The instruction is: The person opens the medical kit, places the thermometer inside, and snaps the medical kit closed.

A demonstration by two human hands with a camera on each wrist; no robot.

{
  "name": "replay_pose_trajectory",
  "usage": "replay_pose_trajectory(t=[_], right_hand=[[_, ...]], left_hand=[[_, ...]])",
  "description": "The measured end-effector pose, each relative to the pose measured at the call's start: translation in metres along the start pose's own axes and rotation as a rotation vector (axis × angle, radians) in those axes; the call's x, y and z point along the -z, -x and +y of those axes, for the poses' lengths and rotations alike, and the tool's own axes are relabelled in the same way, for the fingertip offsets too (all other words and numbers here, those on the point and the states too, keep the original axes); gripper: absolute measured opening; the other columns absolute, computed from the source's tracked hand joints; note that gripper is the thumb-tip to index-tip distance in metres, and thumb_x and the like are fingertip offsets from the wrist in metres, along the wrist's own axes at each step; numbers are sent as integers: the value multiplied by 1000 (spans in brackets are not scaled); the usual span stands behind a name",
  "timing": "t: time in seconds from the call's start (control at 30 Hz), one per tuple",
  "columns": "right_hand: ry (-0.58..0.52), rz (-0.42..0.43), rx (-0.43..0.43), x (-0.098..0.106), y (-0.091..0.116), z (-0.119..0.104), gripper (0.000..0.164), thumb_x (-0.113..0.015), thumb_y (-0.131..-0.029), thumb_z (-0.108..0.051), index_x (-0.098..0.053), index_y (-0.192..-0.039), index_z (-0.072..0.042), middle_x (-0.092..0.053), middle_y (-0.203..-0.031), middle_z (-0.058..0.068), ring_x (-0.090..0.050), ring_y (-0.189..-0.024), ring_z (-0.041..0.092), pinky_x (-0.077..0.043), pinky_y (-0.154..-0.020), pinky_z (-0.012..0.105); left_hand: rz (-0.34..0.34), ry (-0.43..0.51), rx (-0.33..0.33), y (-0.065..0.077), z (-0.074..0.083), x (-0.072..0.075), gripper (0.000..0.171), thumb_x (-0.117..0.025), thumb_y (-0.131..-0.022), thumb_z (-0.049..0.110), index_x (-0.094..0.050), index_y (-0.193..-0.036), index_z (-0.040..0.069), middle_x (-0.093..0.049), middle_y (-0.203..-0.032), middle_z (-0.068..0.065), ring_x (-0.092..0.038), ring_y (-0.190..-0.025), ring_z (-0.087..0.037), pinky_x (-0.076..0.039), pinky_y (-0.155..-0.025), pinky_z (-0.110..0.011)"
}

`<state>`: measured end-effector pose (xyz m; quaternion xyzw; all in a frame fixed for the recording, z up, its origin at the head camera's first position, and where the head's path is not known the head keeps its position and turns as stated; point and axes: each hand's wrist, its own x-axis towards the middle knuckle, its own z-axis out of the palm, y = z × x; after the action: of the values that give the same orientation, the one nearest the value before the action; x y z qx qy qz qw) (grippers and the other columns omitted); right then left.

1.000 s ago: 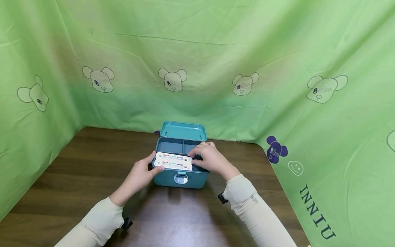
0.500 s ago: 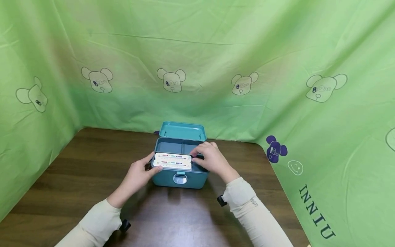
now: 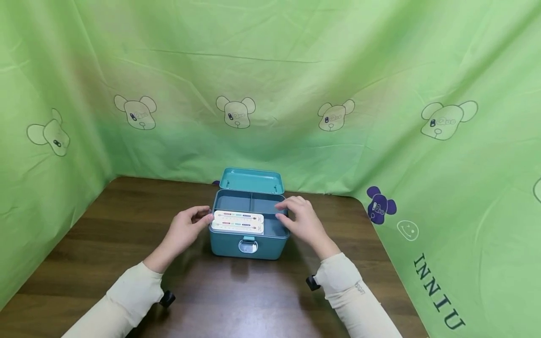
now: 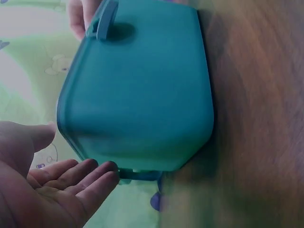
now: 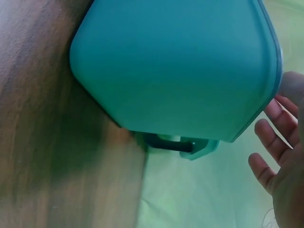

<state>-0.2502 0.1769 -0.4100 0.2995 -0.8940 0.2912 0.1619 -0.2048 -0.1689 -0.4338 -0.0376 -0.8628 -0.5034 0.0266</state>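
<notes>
A teal storage box [image 3: 228,247] stands on the table with its lid [image 3: 252,181] tipped back. Two flat white pieces with coloured print, a white piece [image 3: 236,217] behind and another white piece [image 3: 234,227] in front, lie side by side in its front left part. My left hand [image 3: 179,234] is beside the box's left end, fingers loosely bent and holding nothing; in the left wrist view the hand [image 4: 61,190] shows its palm. Over the right end hovers my right hand [image 3: 306,223], thumb and fingers apart with nothing between them.
Behind the white pieces, a divider [image 3: 251,202] splits the box's back section. A clear latch [image 3: 248,245] is on the front. The brown wooden table [image 3: 105,244] ends at a green printed curtain [image 3: 274,70] behind and at both sides.
My right hand has drawn away from the white pieces to the right. My left hand has let go of the box's left edge and moved slightly left. The white pieces stay in place.
</notes>
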Motion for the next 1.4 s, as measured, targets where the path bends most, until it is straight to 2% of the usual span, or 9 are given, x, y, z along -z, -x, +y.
replay_pose_trajectory(t=[0.13, 0.3, 0.53, 0.63, 0.87, 1.03, 1.13, 1.33, 1.4], right_hand=[[-43, 56, -57, 2, 2, 10, 18, -74, -94, -13, -76, -112, -9, -73, -111, 3, -61, -109, 24, -47, -99, 48], [-106, 126, -153, 8, -2, 24, 20, -71, -97, -13, -74, -115, -6, -71, -107, 7, -61, -102, 25, -52, -89, 46], [-221, 130, -332, 1, -10, 44, 28, -70, -99, -20, -71, -123, -5, -67, -110, 12, -61, -100, 27, -52, -90, 46], [-267, 118, -383, -6, -13, 50, 34, -70, -99, -23, -69, -127, -3, -66, -116, 15, -61, -104, 28, -51, -92, 41], [-443, 21, -493, -20, -13, 55, 47, -68, -101, -22, -59, -140, 3, -62, -131, 23, -58, -119, 33, -48, -100, 37], [-628, 12, -585, -24, -12, 59, 54, -66, -102, -24, -53, -145, 4, -58, -138, 23, -53, -127, 30, -44, -109, 39], [-715, 18, -630, -27, -11, 64, 56, -66, -102, -26, -50, -148, 1, -54, -144, 21, -51, -130, 29, -42, -110, 42], [-833, 3, -669, -34, -7, 66, 60, -65, -102, -29, -46, -152, -2, -48, -152, 18, -51, -135, 32, -41, -114, 51], [-850, 12, -671, -34, -6, 65, 60, -65, -102, -29, -46, -152, -2, -48, -152, 19, -53, -134, 35, -39, -116, 54]], left_hand=[[7, 83, 16, -14, 0, 3, 52, -60, -105, 37, -58, -142, 1, -69, -128, -18, -66, -118, -33, -56, -98, -48], [-14, 212, 57, -39, 1, 4, 54, -56, -107, 37, -53, -147, 0, -62, -137, -22, -62, -126, -36, -53, -103, -49], [-145, 312, 94, -73, -6, -1, 60, -56, -107, 29, -37, -157, 1, -44, -157, -20, -43, -145, -35, -40, -117, -50], [-152, 375, 110, -82, -11, -7, 61, -55, -107, 28, -35, -158, -1, -41, -159, -20, -42, -146, -35, -38, -118, -49], [-129, 457, 200, -87, -23, -19, 60, -56, -107, 34, -40, -156, 2, -41, -160, -19, -43, -145, -36, -37, -119, -49], [-129, 475, 253, -88, -23, -23, 60, -60, -104, 34, -44, -156, 8, -46, -156, -17, -48, -135, -32, -42, -112, -44], [-130, 503, 253, -89, -21, -24, 60, -61, -104, 34, -44, -157, 11, -46, -156, -15, -49, -133, -28, -43, -109, -41], [-127, 596, 231, -86, -22, -26, 57, -57, -106, 25, -39, -159, 10, -37, -163, -14, -35, -150, -32, -32, -122, -46], [-121, 609, 231, -85, -23, -28, 57, -57, -106, 25, -39, -159, 11, -39, -163, -13, -39, -147, -28, -38, -118, -41]])
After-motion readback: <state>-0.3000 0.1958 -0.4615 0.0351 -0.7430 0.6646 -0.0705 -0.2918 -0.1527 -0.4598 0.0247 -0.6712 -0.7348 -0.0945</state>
